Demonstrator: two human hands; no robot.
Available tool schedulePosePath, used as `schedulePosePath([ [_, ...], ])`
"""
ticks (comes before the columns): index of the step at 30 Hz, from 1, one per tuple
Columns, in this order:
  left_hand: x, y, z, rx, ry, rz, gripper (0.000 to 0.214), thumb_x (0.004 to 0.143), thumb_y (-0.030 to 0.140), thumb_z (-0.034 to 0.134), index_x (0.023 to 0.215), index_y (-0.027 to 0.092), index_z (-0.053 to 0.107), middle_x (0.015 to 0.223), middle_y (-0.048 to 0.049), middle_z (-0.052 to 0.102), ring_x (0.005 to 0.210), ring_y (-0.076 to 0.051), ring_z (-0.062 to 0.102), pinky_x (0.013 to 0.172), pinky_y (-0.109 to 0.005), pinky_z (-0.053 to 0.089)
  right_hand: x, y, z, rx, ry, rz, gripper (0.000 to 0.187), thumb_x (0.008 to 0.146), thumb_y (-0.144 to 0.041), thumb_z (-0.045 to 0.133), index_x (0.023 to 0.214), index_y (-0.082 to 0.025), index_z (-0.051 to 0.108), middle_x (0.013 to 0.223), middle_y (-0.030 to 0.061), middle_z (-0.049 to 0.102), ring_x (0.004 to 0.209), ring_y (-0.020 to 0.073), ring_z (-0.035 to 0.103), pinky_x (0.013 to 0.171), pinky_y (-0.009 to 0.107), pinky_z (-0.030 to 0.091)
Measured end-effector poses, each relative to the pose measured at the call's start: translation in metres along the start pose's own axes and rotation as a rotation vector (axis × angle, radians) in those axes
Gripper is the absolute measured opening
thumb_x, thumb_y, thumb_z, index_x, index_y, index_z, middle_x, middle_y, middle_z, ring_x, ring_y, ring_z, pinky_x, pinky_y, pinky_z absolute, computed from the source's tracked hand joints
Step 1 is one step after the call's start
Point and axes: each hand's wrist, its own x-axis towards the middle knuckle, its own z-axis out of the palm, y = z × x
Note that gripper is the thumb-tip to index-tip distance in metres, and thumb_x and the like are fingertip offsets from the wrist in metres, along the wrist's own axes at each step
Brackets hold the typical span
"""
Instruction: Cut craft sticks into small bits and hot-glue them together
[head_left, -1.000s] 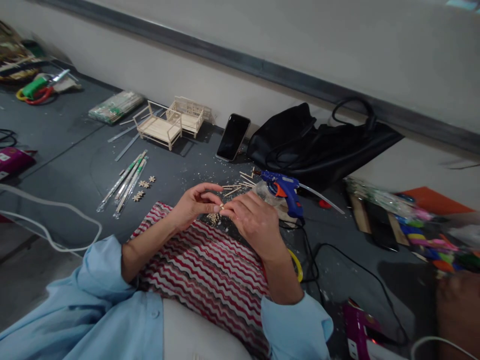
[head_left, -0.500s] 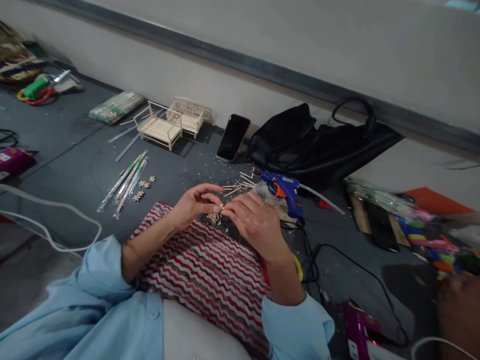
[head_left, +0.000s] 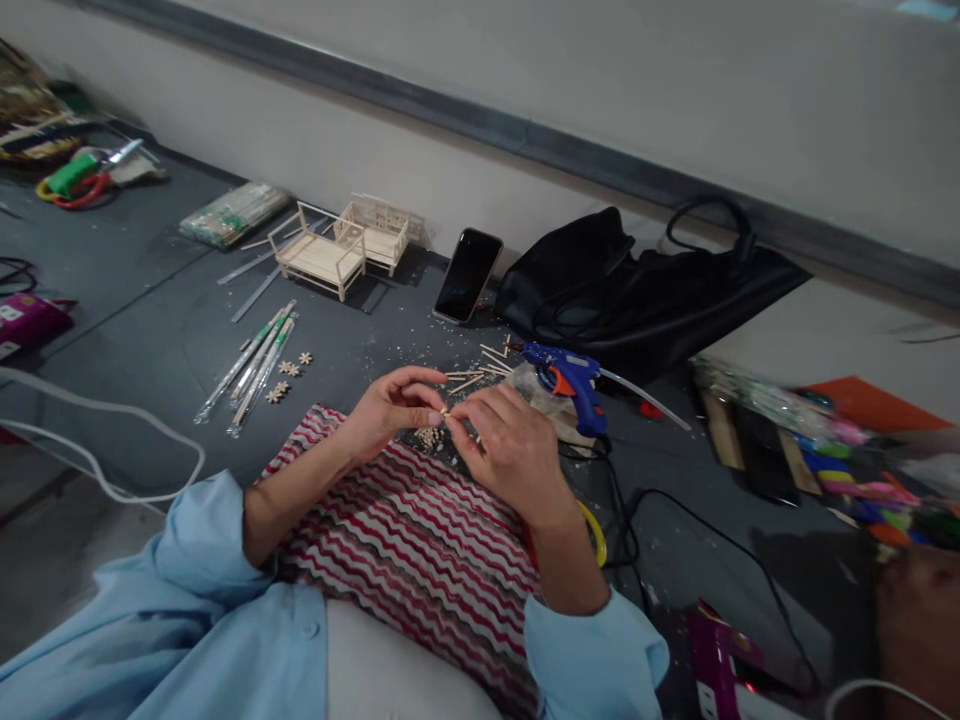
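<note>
My left hand (head_left: pixel 390 408) and my right hand (head_left: pixel 510 445) meet above a red and white zigzag cloth (head_left: pixel 420 545) on my lap. Both pinch a tiny pale wooden piece (head_left: pixel 444 412) between their fingertips. A small heap of similar wooden bits (head_left: pixel 427 437) lies just below the hands. Thin wooden sticks (head_left: pixel 480 368) are scattered just beyond them. A blue glue gun (head_left: pixel 570 385) lies to the right of my right hand.
On the dark surface sit two small stick-built furniture models (head_left: pixel 341 247), a black phone (head_left: pixel 467 275), a black bag (head_left: pixel 637 290), packaged sticks (head_left: pixel 251 365), small wooden flowers (head_left: pixel 289 375), a white cable (head_left: pixel 97 440), and colourful craft supplies (head_left: pixel 840 450) at right.
Almost nothing has changed; my right fingers have shifted slightly on the small piece while both hands stay in place.
</note>
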Motion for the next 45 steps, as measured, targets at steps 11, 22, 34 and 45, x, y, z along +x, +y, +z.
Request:
schedulePosePath([
  [11,0.000,0.001,0.001,0.061,-0.007,0.032,0.042,0.061,0.013,0.084,0.101,0.018,0.070,0.074,0.0002,0.073,0.066,-0.009,0.064,0.066,-0.020,0.052,0.000,-0.001,-0.002,-0.016,-0.041,0.002,0.017,0.094,-0.023,0.052,0.079,-0.019,0.058,0.081,0.0036,0.064,0.079,0.0175,0.053,0.066,0.030,0.037],
  [22,0.000,0.000,0.000,0.028,0.024,0.026,0.045,0.059,0.013,0.086,0.101,0.018,0.070,0.074,0.0003,0.072,0.066,-0.010,0.064,0.067,-0.022,0.051,0.000,-0.002,-0.004,0.010,-0.060,0.042,0.012,0.093,-0.026,0.055,0.086,-0.019,0.060,0.084,0.0035,0.066,0.082,0.0184,0.056,0.067,0.031,0.039],
  [34,0.002,-0.001,0.000,-0.177,0.035,-0.063,0.045,0.057,0.010,0.086,0.099,0.018,0.072,0.073,0.0016,0.072,0.065,-0.008,0.062,0.068,-0.020,0.048,0.000,-0.001,0.004,0.186,0.100,0.076,0.006,0.092,-0.025,0.057,0.093,-0.022,0.063,0.088,0.0041,0.069,0.088,0.0183,0.062,0.076,0.031,0.048],
  [45,0.001,-0.002,0.000,-0.165,0.025,-0.050,0.044,0.058,0.011,0.086,0.099,0.018,0.072,0.073,0.0019,0.071,0.066,-0.008,0.062,0.067,-0.018,0.048,0.001,-0.002,0.009,0.152,0.135,0.044,0.006,0.091,-0.022,0.057,0.087,-0.021,0.060,0.084,0.0033,0.067,0.083,0.0172,0.060,0.075,0.029,0.046],
])
